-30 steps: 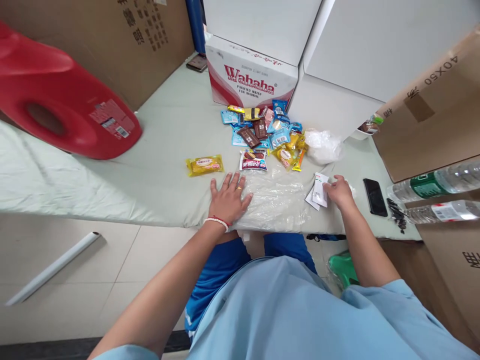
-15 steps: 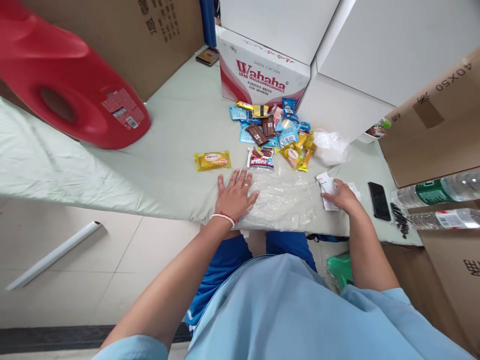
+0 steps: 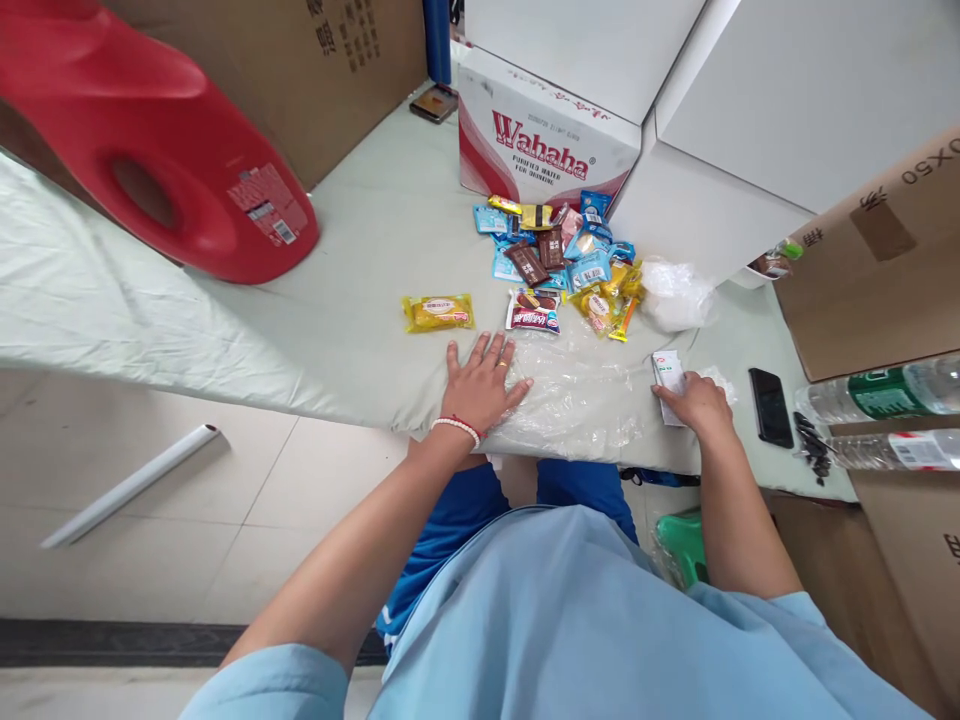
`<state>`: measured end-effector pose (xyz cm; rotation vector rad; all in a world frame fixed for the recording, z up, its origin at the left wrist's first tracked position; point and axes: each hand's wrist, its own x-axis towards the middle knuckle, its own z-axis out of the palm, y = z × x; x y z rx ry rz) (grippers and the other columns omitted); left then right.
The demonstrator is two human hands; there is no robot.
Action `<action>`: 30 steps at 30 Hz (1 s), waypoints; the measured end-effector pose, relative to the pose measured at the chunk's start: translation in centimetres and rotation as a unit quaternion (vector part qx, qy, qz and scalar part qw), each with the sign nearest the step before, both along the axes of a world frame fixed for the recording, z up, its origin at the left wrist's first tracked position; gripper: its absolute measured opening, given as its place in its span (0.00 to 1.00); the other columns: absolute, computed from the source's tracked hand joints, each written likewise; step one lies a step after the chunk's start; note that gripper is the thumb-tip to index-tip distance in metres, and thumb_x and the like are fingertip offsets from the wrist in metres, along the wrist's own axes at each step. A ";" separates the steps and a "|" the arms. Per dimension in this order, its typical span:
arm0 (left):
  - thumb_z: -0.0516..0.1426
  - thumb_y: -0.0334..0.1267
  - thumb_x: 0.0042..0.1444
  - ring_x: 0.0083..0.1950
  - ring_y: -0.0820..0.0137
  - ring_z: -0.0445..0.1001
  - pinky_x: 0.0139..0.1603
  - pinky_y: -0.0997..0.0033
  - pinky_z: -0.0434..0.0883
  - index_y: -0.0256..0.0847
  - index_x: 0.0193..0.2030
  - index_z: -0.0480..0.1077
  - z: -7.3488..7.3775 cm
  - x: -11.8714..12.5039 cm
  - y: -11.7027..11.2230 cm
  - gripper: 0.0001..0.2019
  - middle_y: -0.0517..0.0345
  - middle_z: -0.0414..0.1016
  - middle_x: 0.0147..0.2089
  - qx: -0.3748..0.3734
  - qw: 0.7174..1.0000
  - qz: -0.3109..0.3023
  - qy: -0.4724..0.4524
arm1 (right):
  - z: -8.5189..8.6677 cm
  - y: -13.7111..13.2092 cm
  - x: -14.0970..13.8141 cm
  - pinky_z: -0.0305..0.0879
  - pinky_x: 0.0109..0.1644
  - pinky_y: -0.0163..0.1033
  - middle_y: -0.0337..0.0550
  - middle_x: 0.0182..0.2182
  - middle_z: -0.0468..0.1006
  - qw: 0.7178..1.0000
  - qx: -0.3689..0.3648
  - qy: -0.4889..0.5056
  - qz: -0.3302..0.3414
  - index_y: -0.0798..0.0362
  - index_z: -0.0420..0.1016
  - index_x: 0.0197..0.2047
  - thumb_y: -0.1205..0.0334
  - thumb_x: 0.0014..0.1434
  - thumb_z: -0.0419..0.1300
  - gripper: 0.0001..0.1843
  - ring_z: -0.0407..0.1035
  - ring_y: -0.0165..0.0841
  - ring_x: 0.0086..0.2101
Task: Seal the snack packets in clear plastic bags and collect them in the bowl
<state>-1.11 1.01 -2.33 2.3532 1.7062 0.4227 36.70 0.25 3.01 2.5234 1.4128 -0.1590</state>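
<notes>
White printed packets (image 3: 667, 372) lie at the thumb and fingertips of the right hand (image 3: 703, 400), on the side toward the left hand (image 3: 480, 392). The right thumb crosses their near part and the fingers curve by their far right edge; whether they are truly pinched or only pressed down cannot be told. The left hand is flat and spread, grasping nothing, its thumb side over a clear plastic film (image 3: 581, 395) that runs from under it toward the packets. Just beyond the left fingertips lie a yellow-wrapped snack (image 3: 439, 312) and a maroon-and-white snack packet (image 3: 533, 311); right of the right hand lies a black smartphone (image 3: 770, 407).

Likely faults: uneven thumb pressure could make the slick-looking packets slide apart; a shift of the left palm could drag the film, wrinkling it and perhaps disturbing the packets near its edge; a wide outward sweep of the right hand could nudge the smartphone.

Compared with the frame one second earlier, the packets, then fanned with two edges showing, sit more nearly aligned, and the right thumb reaches farther across them. The left hand keeps its place on the film; the snacks beyond it are unmoved, although the whole view has shifted.
</notes>
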 end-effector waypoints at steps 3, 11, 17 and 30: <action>0.43 0.61 0.71 0.82 0.49 0.47 0.77 0.28 0.32 0.42 0.79 0.53 0.0 0.0 0.0 0.37 0.46 0.50 0.81 -0.005 1.000 0.000 0.004 | 0.0 0.9 0.8 0.70 0.51 0.49 0.64 0.54 0.77 0.999 -0.038 0.016 -0.001 0.58 0.74 0.63 0.36 0.62 0.59 0.39 0.75 0.53 0.52; 0.45 0.62 0.70 0.82 0.49 0.46 0.77 0.26 0.28 0.39 0.79 0.52 0.0 0.0 0.1 0.39 0.45 0.48 0.82 -0.009 1.000 -0.003 0.005 | 2.1 -0.8 2.8 0.70 0.45 0.46 0.62 0.49 0.81 1.000 -0.001 0.004 0.001 0.59 0.78 0.59 0.51 0.59 0.63 0.29 0.77 0.52 0.47; 0.42 0.59 0.72 0.82 0.50 0.46 0.77 0.27 0.30 0.41 0.79 0.52 0.1 0.1 0.1 0.37 0.46 0.49 0.82 -0.009 1.000 -0.001 0.010 | 4.5 -0.3 -3.7 0.70 0.56 0.47 0.50 0.54 0.78 0.911 0.142 0.272 0.277 0.50 0.75 0.63 0.50 0.58 0.64 0.31 0.74 0.46 0.51; 0.40 0.49 0.74 0.82 0.55 0.46 0.78 0.28 0.33 0.48 0.79 0.53 0.3 0.2 0.3 0.30 0.54 0.50 0.81 -0.027 0.999 0.023 0.011 | -0.4 2.9 -12.1 0.66 0.60 0.49 0.56 0.58 0.74 0.881 0.015 0.195 0.430 0.56 0.69 0.67 0.61 0.58 0.63 0.33 0.67 0.49 0.55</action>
